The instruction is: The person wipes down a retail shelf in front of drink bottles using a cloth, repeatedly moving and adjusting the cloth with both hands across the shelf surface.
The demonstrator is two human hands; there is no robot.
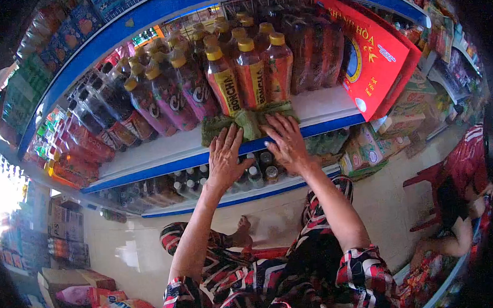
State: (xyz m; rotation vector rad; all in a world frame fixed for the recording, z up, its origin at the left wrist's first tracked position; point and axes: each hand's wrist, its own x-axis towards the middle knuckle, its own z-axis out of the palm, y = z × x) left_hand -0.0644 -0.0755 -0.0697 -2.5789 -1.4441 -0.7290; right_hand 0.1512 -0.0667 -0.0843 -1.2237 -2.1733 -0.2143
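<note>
The left hand (224, 156) lies palm down with its fingers stretched out flat and its thumb standing away, fingertips on a folded green cloth (249, 126). The right hand (286, 143), just beside it, rests on the same cloth, its fingers spread a little. The cloth sits under and just ahead of both sets of fingertips, at the front of a white shelf (324, 102) with a blue edge (333, 126).

Directly beyond the fingers, touching or nearly touching the cloth, stand yellow-capped bottles (225, 83) labelled BONCHA. To the left of these, ahead of the left hand, are bottles with pink-purple labels (170, 104). Below the hands, a lower shelf holds more bottles (254, 177), some with pale caps. Nearer the body than the hands are patterned trousers (257, 277) and a bare foot (242, 231).

Farther off to the right of the right hand stands a tilted red box (370, 60) reading KHÁNH HÒA. Well left of the left hand are bottles of red drink (90, 140). Farthest to the right, another person (467, 161) is near a red chair (426, 193).
</note>
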